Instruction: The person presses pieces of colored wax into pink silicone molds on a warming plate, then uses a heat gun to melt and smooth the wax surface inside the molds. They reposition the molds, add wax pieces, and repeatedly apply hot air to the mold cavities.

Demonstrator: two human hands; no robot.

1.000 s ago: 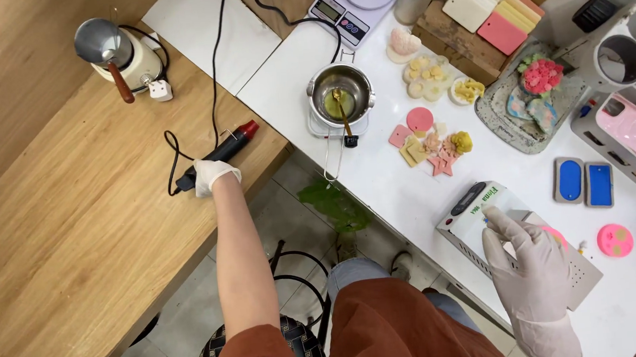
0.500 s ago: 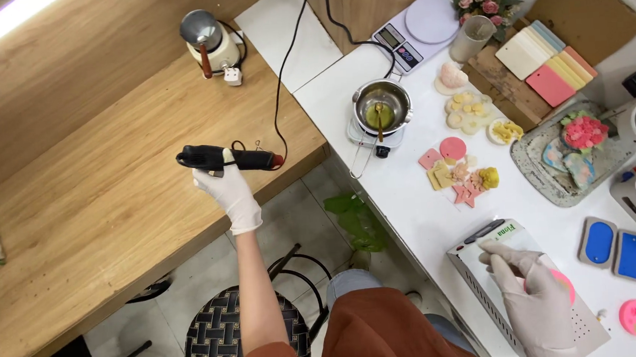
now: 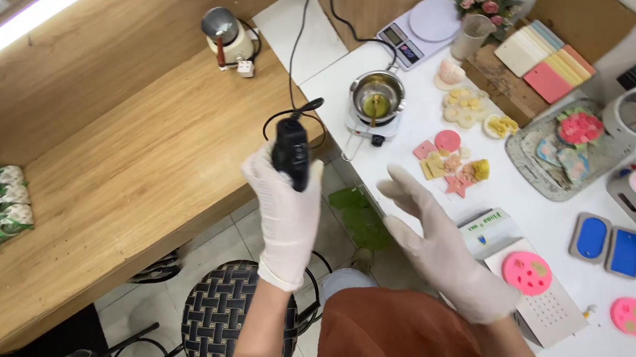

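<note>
The left hand (image 3: pixel 288 203), in a white glove, was wrapped around a black corded tool (image 3: pixel 291 153), fingers pressed about its lower body so the top half stood clear above the fist. Held that way, the tool hung in the air over the gap between the wooden counter (image 3: pixel 109 178) and the white table (image 3: pixel 527 186). Its long axis ran nearly upright, the cord (image 3: pixel 295 113) leaving the far end and trailing away from the grip. The right hand (image 3: pixel 430 238), also gloved, was spread wide and held nothing, just beside the tool hand, palm turned toward it, likely ready to steady the tool.
</note>
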